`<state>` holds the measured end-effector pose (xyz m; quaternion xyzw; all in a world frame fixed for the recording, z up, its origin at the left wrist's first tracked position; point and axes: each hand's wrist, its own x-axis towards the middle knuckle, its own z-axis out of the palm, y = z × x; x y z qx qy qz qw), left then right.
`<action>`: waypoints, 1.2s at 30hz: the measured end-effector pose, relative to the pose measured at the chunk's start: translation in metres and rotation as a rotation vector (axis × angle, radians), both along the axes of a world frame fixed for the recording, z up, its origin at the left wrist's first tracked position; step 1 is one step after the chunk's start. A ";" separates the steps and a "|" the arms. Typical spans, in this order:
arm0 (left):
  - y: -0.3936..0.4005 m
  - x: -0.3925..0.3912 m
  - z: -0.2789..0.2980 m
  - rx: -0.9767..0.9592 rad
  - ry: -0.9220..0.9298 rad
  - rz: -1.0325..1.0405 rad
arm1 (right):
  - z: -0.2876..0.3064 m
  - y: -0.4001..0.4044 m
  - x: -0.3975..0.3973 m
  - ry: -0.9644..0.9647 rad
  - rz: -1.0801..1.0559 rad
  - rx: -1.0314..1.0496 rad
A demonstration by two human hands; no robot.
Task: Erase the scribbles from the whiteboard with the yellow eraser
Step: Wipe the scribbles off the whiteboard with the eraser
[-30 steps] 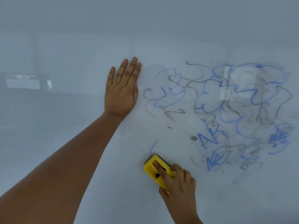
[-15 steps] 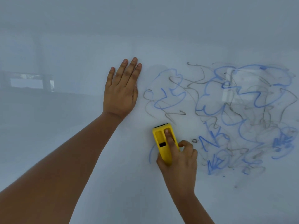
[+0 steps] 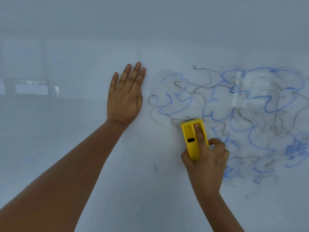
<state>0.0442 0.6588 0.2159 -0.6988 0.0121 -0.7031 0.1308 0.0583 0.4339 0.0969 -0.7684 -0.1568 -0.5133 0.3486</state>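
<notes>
Head view looks down on two bare hands against a pale whiteboard; on the right hand, the index finger lies stretched along a groove in the back of the yellow eraser, its tip near the far end, while the thumb presses the eraser's left side and the remaining fingers curl in against its right edge; the grip is closed around the eraser, which lies flat on the board, long axis running near to far, a thin dark strip of its pad showing at the far end; that far end touches the near-left fringe of the scribbles, a tangle of blue and grey loops spreading from the eraser's far side out to the right edge of the frame, with denser blue marks low on the right; a short blue stroke sits apart, left of the right wrist; the left hand lies palm down and flat on the board, fingers straight and close together, holding nothing, just left of the scribbles; its bare forearm runs down to the near-left corner; faint window reflections show on the board at far left.
</notes>
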 end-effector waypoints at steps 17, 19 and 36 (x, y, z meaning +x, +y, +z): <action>-0.001 0.000 -0.001 -0.007 0.003 0.007 | 0.010 0.012 -0.005 0.062 0.092 0.108; 0.000 0.000 -0.001 -0.002 -0.001 0.009 | 0.000 0.031 -0.015 0.046 0.123 -0.050; 0.000 -0.003 -0.001 0.005 0.007 -0.015 | 0.012 0.018 -0.011 0.019 0.028 -0.058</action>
